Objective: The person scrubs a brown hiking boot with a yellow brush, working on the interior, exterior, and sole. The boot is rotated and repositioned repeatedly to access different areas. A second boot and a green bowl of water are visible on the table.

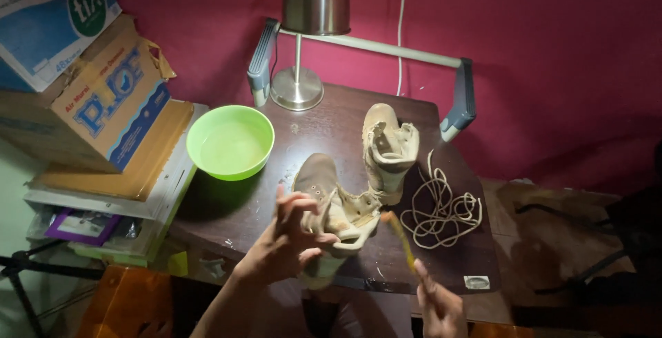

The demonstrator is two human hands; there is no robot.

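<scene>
Boot (pixel 331 207), green water-filled bowl (pixel 229 142) beside

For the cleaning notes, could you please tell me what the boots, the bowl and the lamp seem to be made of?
Boots: probably tan suede or canvas, matte and scuffed. Bowl: likely plastic, a smooth, glossy lime green. Lamp: brushed metal, with a silvery sheen.

Two tan boots are sitting out: one boot (pixel 331 200) in the grip, the second boot (pixel 388 148) just beyond it. One green bowl (pixel 229 142), one lamp (pixel 307 35), one heap of laces (pixel 441 210), two cardboard boxes (pixel 89 83) stacking up far off.
</scene>
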